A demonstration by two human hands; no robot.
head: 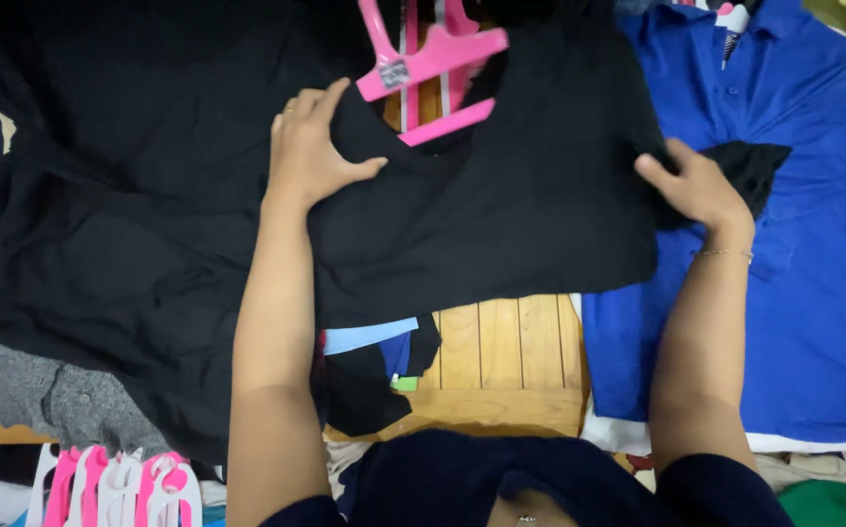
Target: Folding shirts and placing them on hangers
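Spreading across the middle of the view, the black garment (501,210) lies flat over a wooden slatted table (501,356), its cloth plain, dark and matte, with a smooth lower hem running just above the bare boards and soft folds near the neckline. The left hand (310,146) pinches the neck edge of this garment: the thumb reaches over the cloth toward the right while the other fingers (296,107) curl closed behind the fold, so the fabric is gripped between them. Just beyond those fingertips, touching the collar opening, sits a pink plastic hanger (433,63), partly tucked under the black cloth. The right hand (701,185) clamps the garment's far side, its fingers closed on the short sleeve, whose dark end (750,166) sticks out past the knuckles onto a blue collared shirt (804,244) lying flat just beside and under that hand. A thin bracelet (725,254) circles the right wrist. To the outer side of the left hand's fingers, more black clothing (110,195) is heaped in loose creases, and it cannot be told where one piece ends and the next begins. Below the left forearm, well apart from the fingers, lie a grey knit piece (42,390) and a row of pink and white hangers (115,488). Between the two forearms, small scraps of light blue and dark cloth (374,342) rest at the table's edge.
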